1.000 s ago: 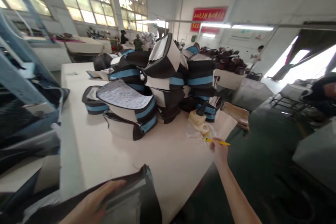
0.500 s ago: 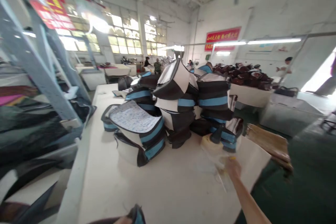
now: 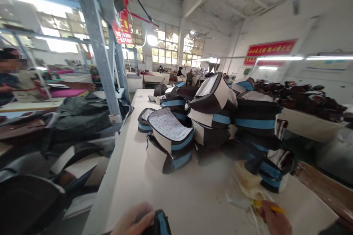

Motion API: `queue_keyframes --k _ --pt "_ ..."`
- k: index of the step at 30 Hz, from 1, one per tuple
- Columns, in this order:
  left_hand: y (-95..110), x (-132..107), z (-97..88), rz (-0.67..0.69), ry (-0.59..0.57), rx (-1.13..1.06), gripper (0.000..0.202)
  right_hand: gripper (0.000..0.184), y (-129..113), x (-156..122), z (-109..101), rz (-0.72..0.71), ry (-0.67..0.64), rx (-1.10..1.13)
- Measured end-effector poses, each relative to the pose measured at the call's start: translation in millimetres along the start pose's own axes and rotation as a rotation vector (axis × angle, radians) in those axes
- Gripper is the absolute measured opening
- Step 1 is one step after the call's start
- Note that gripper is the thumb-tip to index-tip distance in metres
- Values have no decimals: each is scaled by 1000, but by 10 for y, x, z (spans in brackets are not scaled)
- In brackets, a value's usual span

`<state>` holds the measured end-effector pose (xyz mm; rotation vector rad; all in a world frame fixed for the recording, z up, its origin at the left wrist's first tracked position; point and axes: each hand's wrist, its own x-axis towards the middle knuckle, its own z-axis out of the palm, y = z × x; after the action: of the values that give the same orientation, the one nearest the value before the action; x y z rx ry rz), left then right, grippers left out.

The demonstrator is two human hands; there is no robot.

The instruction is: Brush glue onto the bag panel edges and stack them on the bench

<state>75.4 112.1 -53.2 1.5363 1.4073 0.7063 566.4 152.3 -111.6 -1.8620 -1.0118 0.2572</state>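
My left hand (image 3: 135,220), at the bottom edge, is closed on a black piece with a blue band (image 3: 160,224), only partly in view. At the right of the table, my right hand (image 3: 274,218) grips a yellow-handled tool (image 3: 257,203); its working end is blurred, so I cannot tell its kind. Beside that tool is a tan, smeared container (image 3: 239,176). Ahead of both hands, stitched black, white and blue pieces (image 3: 211,115) are piled on the white table (image 3: 176,194). The nearest stack has a piece with patterned lining (image 3: 171,125) on top.
A grey metal post (image 3: 96,44) rises along the table's left side. Dark and white pieces (image 3: 79,169) are heaped below to the left. A brown board-like thing (image 3: 322,187) lies off the right edge. A person (image 3: 11,69) is at the far left.
The view has swung left and scenery has shifted right. My left hand has come further into view with the black and blue piece. The right hand appears lower, with the yellow handle now plainly visible.
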Motion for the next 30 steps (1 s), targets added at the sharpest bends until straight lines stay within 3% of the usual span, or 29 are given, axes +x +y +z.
queue_keyframes --k 3,7,10,13,20,25,30 --pt "18 1 -10 -60 -74 -196 44 35 -509 -420 40 -25 -145 307" --pt "157 -76 -69 -192 -236 -453 31 31 -1398 -1098 13 -90 -336 550" --pt "205 -108 -74 -264 -317 -586 28 25 -1941 -1526 -25 -169 -475 621" --pt "205 -121 -89 -315 -373 -643 27 19 -2281 -1854 -31 -218 -573 537" --pt "199 -176 -174 -316 -484 -734 25 16 -2559 -2306 226 -449 -654 244" --pt "157 -245 -199 -292 -526 -774 25 13 -2637 -2432 344 -605 -507 95" --pt "191 -305 -201 -248 -492 -738 24 12 -2668 -2495 327 -657 -523 41"
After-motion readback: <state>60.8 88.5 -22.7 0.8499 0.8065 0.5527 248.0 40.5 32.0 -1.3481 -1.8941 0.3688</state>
